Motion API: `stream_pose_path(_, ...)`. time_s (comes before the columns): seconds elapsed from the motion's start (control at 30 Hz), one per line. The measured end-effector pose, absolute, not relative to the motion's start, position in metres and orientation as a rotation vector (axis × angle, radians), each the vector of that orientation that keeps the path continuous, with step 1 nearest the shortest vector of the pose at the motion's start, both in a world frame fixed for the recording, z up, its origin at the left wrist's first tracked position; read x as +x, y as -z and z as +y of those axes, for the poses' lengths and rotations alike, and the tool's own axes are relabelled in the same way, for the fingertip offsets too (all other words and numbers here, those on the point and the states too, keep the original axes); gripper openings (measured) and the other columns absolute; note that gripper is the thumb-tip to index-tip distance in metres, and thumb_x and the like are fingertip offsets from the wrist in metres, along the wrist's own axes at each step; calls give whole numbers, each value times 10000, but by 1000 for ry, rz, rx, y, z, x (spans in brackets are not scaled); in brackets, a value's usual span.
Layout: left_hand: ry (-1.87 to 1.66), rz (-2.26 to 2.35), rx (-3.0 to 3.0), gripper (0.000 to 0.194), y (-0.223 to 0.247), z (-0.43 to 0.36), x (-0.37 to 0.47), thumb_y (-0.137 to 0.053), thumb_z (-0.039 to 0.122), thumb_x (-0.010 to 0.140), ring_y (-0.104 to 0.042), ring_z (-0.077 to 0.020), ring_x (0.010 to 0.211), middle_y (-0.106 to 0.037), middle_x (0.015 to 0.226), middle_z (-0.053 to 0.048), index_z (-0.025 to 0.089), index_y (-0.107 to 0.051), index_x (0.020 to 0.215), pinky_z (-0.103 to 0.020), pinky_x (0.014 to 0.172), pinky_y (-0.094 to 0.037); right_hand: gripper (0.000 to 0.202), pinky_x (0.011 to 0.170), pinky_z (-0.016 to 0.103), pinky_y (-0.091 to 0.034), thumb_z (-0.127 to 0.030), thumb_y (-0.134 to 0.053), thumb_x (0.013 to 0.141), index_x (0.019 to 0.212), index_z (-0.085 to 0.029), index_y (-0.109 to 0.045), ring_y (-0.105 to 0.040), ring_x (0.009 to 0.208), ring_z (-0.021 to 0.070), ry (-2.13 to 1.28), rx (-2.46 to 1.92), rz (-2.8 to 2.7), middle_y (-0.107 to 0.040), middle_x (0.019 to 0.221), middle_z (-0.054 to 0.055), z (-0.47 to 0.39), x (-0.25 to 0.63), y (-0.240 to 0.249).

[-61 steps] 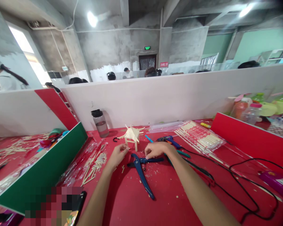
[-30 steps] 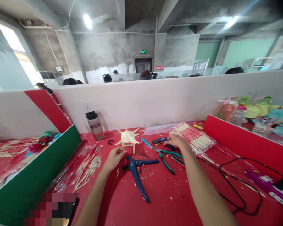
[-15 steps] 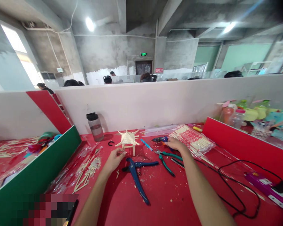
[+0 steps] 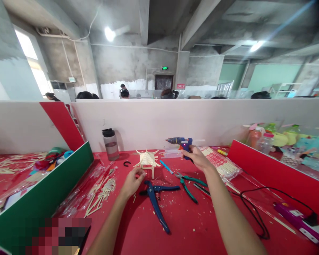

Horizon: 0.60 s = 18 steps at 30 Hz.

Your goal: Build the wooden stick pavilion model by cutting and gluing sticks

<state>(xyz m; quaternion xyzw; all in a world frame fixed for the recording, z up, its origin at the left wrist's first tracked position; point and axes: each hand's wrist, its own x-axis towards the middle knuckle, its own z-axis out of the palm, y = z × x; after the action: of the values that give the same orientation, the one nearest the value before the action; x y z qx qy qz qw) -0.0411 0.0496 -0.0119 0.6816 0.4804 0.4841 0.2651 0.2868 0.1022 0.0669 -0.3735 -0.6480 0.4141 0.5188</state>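
My right hand (image 4: 198,157) is wrapped round the handle of a blue glue gun (image 4: 182,141), held up off the table with its nozzle pointing left. My left hand (image 4: 134,180) is at the front left leg of a small wooden-stick pavilion (image 4: 147,158), its thumb and fingers pinched together; what they hold, if anything, is too small to name. The pavilion stands upright on the red table. Just in front of it lies a blue cutter (image 4: 155,202) with its handles spread. Green-handled pliers (image 4: 187,182) and a light blue pen (image 4: 166,167) lie to its right.
A water bottle (image 4: 111,145) stands at the back left. Loose stick pieces (image 4: 105,189) lie left of my left hand, and bagged sticks (image 4: 223,163) at the right. A black cord leads to a purple power strip (image 4: 300,219). Green (image 4: 42,198) and red (image 4: 276,166) dividers flank the table.
My right hand has closed round the glue gun and lifted it off the table. My left hand remains by the pavilion. The view has shifted slightly.
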Motion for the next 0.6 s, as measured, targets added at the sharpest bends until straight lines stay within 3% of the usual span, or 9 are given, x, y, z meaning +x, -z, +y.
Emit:
stream_pose_path(0.2,-1342,1205,1838,259,13,50,-39,-585,407,834,-591,-181,711,-619,718,-31,171,-603,728,-280,666,-470,296,636,278,-425,-439,-746,813,838,-191,-587,-499,617,125,-1185,-660,-1551,-551,704,-23,70,265,-89)
stream_pose_path(0.37,-1327,1243,1807,222,11,47,-38,-603,386,803,-637,-200,720,-674,750,-45,169,-633,764,-303,695,-499,262,809,322,-461,-382,-733,822,980,-205,-622,-581,829,181,-1123,-664,-1650,-620,915,28,42,256,-84)
stream_pose_path(0.6,-1311,1377,1810,202,17,47,-28,-568,376,824,-658,-221,741,-682,775,-55,181,-622,812,-323,697,-509,278,783,327,-483,-473,-679,840,958,-221,-673,-588,754,191,-938,-864,-1542,-642,812,10,17,239,-38)
